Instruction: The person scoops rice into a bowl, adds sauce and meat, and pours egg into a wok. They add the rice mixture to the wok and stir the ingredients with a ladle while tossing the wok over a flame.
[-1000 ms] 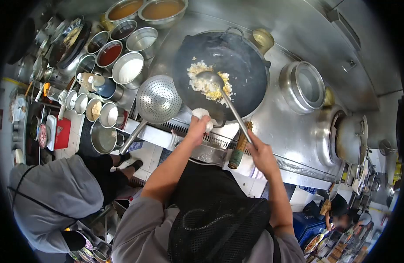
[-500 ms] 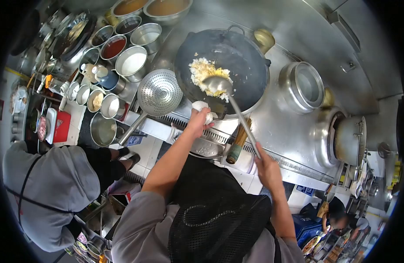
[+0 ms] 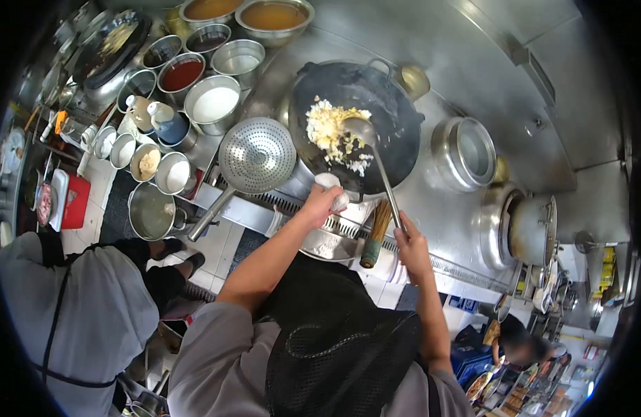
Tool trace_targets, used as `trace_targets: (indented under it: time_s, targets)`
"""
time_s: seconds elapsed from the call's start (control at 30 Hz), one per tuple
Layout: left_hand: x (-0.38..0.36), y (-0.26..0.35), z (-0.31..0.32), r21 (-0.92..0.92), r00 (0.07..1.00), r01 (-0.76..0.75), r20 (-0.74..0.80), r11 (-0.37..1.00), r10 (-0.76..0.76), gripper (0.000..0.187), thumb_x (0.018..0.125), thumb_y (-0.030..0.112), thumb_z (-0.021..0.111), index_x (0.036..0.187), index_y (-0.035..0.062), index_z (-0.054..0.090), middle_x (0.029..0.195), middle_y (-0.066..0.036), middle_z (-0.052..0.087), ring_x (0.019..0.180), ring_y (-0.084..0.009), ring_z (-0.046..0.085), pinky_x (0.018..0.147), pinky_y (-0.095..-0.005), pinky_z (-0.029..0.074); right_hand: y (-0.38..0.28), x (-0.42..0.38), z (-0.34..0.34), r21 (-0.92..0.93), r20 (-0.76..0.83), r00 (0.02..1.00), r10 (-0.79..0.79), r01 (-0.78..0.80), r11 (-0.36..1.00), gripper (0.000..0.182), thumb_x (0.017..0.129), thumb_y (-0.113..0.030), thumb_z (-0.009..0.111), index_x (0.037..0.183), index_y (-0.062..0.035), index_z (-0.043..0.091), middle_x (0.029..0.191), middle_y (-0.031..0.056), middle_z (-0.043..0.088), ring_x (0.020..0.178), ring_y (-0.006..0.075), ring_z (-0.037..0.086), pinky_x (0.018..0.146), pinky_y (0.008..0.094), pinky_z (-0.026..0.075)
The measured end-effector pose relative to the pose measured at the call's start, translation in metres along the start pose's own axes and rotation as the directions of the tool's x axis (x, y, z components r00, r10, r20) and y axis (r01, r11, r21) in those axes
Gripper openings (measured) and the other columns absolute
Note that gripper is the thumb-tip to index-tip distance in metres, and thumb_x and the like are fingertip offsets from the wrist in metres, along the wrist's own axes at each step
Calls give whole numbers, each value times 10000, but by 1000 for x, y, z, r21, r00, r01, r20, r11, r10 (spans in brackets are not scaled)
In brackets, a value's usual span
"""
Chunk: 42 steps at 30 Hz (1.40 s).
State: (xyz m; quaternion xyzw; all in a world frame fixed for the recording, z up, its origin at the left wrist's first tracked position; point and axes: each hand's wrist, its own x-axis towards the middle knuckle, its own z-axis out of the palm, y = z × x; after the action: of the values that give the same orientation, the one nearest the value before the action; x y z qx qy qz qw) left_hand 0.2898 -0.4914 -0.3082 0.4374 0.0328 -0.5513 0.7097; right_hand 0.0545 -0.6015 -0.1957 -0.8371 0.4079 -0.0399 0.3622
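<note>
Inside one wok (image 3: pixel 397 108), one ladle (image 3: pixel 361 130)

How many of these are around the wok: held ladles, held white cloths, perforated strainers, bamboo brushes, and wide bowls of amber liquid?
Held ladles: 1
Held white cloths: 1
Perforated strainers: 1
Bamboo brushes: 1
Wide bowls: 2
Total: 6
</note>
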Motion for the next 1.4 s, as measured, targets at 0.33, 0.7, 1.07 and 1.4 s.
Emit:
trace_targets:
  time_s: [0.33, 0.7, 1.07, 1.4]
  targets:
    - [14, -9, -8, 20, 999, 36, 26, 999, -36, 306, 893, 127, 608, 1167, 63, 488, 1073, -85, 597, 924, -215, 638, 738, -408, 585, 22, 78, 47, -160, -116, 849, -515, 496, 853, 514, 960, -165, 564, 1449, -85, 428, 928, 126, 704, 770, 230, 694, 664, 369, 541]
    - [14, -25, -3, 26, 992, -71, -101, 997, 73, 448, 846, 93, 622, 1176, -8, 337, 1061, -130, 521, 878, -215, 608, 639, -377, 585, -136, -51, -158, -676, -34, 988, -153, 90, 731, 439, 830, -78, 673, 1250, -203, 655, 797, 142, 610, 668, 334, 607, 629, 426, 474]
    - [-6, -6, 13, 51, 994, -39, -97, 998, 43, 433, 854, 88, 601, 1203, 65, 346, 1045, -100, 543, 823, -201, 626, 552, -372, 566, -21, 37, -11, 412, -34, 957, 289, -250, 876, 495, 981, -181, 551, 1451, -94, 424, 675, 28, 524, 437, 101, 434, 395, 305, 387]
    - [4, -13, 8, 93, 985, -25, -169, 995, 40, 379, 852, 111, 606, 1171, 50, 412, 967, -98, 591, 759, -202, 643, 543, -359, 560, -40, 66, 11, 566, 98, 986, 135, -167, 808, 504, 995, -206, 530, 1442, -11, 404, 620, 76, 548, 443, 127, 504, 428, 315, 429]
